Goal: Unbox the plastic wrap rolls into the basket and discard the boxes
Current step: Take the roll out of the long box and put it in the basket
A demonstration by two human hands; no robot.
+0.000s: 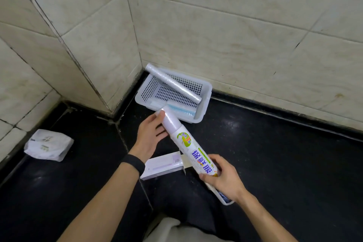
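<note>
My right hand (222, 177) grips the lower end of a white printed box (196, 153) held at a slant above the dark floor. A plastic wrap roll (169, 118) sticks partly out of the box's upper end, and my left hand (151, 135) holds that exposed end. Just beyond stands a white perforated basket (204, 104) in the wall corner. One unboxed roll (172, 82) lies diagonally across the basket, its far end over the rim. A blue-striped packet (180, 109) lies at the basket's near side.
An opened flat box (163, 165) lies on the floor under my hands. Another white box end (225, 198) shows below my right wrist. A crumpled white plastic bag (49, 144) sits at the left by the tiled wall. Tiled walls close the back and left.
</note>
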